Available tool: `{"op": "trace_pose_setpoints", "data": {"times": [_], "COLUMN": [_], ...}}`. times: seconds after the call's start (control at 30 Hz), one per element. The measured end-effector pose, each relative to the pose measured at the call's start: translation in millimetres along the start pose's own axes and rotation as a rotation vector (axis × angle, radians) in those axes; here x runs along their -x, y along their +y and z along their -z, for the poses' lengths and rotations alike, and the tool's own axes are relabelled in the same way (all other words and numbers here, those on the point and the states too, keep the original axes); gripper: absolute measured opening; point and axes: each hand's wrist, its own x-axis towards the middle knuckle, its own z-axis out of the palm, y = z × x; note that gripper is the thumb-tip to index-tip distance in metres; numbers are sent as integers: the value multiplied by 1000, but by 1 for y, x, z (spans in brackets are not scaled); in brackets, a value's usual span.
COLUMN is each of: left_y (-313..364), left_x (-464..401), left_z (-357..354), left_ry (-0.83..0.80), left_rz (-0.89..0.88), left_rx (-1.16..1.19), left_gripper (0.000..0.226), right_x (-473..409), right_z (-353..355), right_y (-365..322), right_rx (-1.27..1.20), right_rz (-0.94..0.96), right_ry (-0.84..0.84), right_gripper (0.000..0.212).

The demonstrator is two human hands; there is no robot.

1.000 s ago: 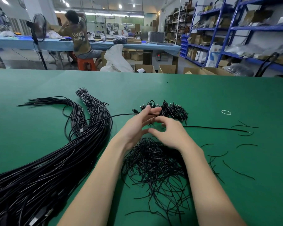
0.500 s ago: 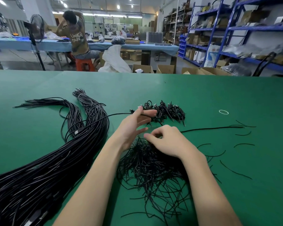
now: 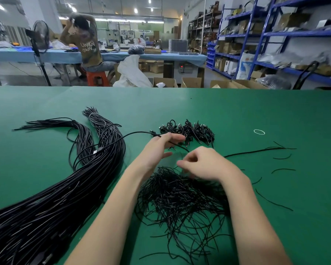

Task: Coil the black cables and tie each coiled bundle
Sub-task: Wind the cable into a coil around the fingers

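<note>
Holding one black cable (image 3: pixel 138 133) near its plug end between curled fingers, the left hand (image 3: pixel 157 150) stays beside the tied bundles (image 3: pixel 187 131), while the right hand (image 3: pixel 203 165) pinches at the heap of twist ties (image 3: pixel 180 197), though whether it has one is unclear. Pulling could snag that cable on the big loose cable bunch (image 3: pixel 65 188). Green table mat (image 3: pixel 237 111); behind, blue shelving (image 3: pixel 266 35) and a seated worker (image 3: pixel 90 46).

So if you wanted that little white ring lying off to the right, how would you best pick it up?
Take the white ring by its rim, coming straight down from above. It lies flat and alone on the green table, so a fingertip pinch across one edge should lift it; it looks too thin to grasp from the side.
</note>
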Motion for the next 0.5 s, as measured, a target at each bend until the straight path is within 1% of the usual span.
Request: {"op": "trace_pose_setpoints", "data": {"times": [0.03, 0.07, 0.13, 0.17, 0.2, 0.23, 0.27, 0.3, 0.33, 0.4, 0.43, 0.47, 0.5], "left_y": [-1, -1, 0, 0, -1, -1, -2, -3, -3, -2, -1, 0, 1], "left_x": [-1, -1, -1, 0, 1, 1, 1, 1, 0, -3, -4, -5, -5], "left_z": [-2, -5, -9, -11, -13, -14, -14, -13, -12, -2, 5, 14, 24], "left_ry": [6, 4, -25, -48, -78, -106, -121, -110, -70, 75, 149, 213, 265], "left_rz": [7, 16, 34, 41, 46, 55, 66, 76, 86, 108, 109, 99, 82], "left_rx": [-9, -13, 2, 23, 42, 51, 48, 46, 58, 193, 319, 458, 589], "left_gripper": [37, 35, 34, 34, 35, 35, 35, 34, 34, 37, 40, 42, 43], "right_x": [2, 5, 5, 4, 3, 2, 1, 0, 0, 1, 3, 7, 11], "right_z": [5, 9, 11, 9, 6, 1, -4, -8, -9, -5, 0, 8, 15], "right_y": [-3, -6, -10, -11, -11, -10, -9, -7, -4, 2, 5, 9, 13], "right_rx": [-72, -110, -81, -70, -71, -105, -162, -200, -224, -248, -267, -291, -295], "right_rz": [29, 63, 129, 153, 169, 166, 158, 155, 172, 237, 263, 272, 268], "right_ry": [13, 104, 403, 468, 453, 395, 343, 313, 318, 365, 367, 335, 267], "right_gripper": [30, 26, 14, 18, 26, 30, 28, 19, 9, 14, 14, 12, 10]}}
